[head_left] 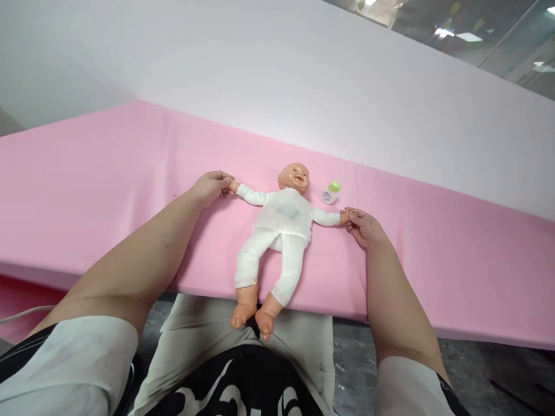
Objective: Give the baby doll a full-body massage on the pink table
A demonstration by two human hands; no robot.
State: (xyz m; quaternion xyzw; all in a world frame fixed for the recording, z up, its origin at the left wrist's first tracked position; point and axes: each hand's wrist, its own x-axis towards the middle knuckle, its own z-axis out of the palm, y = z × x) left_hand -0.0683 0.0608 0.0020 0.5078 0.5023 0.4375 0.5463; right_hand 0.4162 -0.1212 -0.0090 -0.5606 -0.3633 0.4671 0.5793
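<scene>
A baby doll [284, 216] with a white cloth body lies on its back, its plastic feet sticking out past the near edge of the pink-covered table [108, 173]. My left hand [214, 186] is closed around the doll's hand on the left side, and that arm is stretched outward. On the other side, my right hand [362, 225] pinches the doll's other hand between thumb and fingers. Both doll arms are spread wide. Beside the doll's head is a small white bottle [329, 193] with a green cap, untouched by either hand.
A white wall [260, 69] rises behind the table, with a window [468, 34] at the upper right. My lap is right against the table's near edge, below the doll's feet. A pale cable [26, 314] runs at the far left.
</scene>
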